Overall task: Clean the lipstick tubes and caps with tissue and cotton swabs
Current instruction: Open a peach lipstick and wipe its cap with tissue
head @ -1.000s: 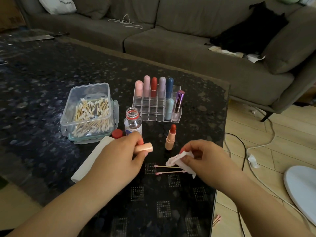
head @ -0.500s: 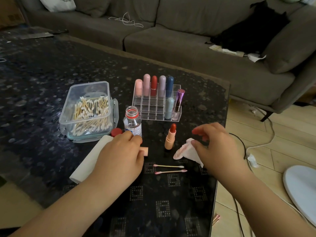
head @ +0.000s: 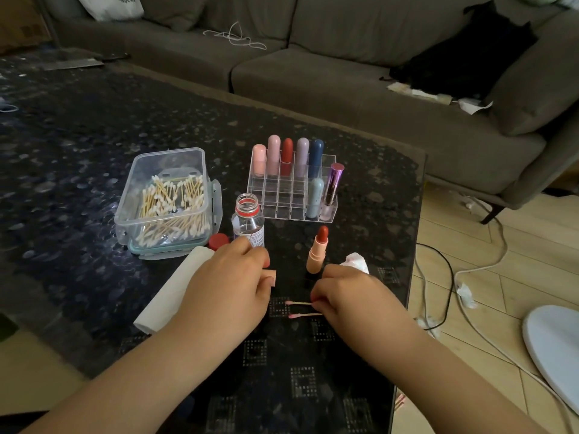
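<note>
Crumpled tissue (head: pixel 357 261) now released, right hand (head: pixel 351 296) moved onto cotton swabs (head: pixel 299 309)

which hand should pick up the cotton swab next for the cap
Right. The right hand already has its fingertips on the upper of two pink-tipped wooden cotton swabs on the black table, while the left hand grips the peach lipstick cap.

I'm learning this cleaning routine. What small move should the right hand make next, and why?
Probably pinch the upper cotton swab and lift it toward the peach cap that the left hand holds. The right hand has its fingertips at that swab's stick, the crumpled tissue lies set aside, and the cap's inside suits a swab.
</note>
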The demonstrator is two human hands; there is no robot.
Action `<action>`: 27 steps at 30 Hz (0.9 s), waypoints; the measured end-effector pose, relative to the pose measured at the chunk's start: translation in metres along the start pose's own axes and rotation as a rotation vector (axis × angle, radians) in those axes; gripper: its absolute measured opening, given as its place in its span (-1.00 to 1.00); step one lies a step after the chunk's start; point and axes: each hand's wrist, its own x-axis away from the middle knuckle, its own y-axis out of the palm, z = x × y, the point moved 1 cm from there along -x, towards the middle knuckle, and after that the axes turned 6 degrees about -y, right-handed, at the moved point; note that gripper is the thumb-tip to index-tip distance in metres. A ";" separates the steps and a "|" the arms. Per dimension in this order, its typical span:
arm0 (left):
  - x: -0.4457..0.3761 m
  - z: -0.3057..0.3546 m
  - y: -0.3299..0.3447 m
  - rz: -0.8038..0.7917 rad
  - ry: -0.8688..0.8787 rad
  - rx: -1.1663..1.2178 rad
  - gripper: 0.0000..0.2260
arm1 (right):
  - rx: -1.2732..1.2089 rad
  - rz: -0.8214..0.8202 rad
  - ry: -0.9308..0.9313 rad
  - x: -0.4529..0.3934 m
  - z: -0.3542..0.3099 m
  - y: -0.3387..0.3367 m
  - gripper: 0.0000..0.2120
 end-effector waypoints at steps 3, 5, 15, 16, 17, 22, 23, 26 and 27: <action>-0.001 -0.001 0.000 0.004 -0.009 0.022 -0.79 | -0.061 0.025 -0.033 0.002 -0.001 -0.004 -0.81; -0.003 0.000 -0.001 0.008 -0.027 0.060 -0.78 | -0.079 0.021 -0.032 0.005 0.000 -0.011 -0.81; -0.017 0.027 0.008 -0.085 -0.045 0.291 -0.57 | -0.456 0.133 0.170 0.029 0.019 -0.051 -0.90; -0.018 0.030 0.011 -0.098 -0.048 0.286 -0.57 | -0.531 0.159 0.178 0.030 0.020 -0.054 -0.88; -0.019 0.033 0.014 -0.102 -0.049 0.287 -0.59 | -0.615 0.183 0.185 0.031 0.022 -0.056 -0.87; -0.026 0.041 0.025 -0.085 -0.093 0.314 -0.77 | -0.953 0.291 0.151 0.038 0.024 -0.064 -0.83; -0.027 0.042 0.027 -0.076 -0.097 0.312 -0.80 | -0.956 0.301 0.139 0.039 0.025 -0.063 -0.81; -0.031 0.044 0.029 -0.067 -0.127 0.315 -0.86 | -0.948 0.331 0.135 0.041 0.025 -0.064 -0.84; -0.031 0.045 0.029 -0.067 -0.143 0.331 -0.87 | -0.946 0.339 0.137 0.041 0.026 -0.064 -0.85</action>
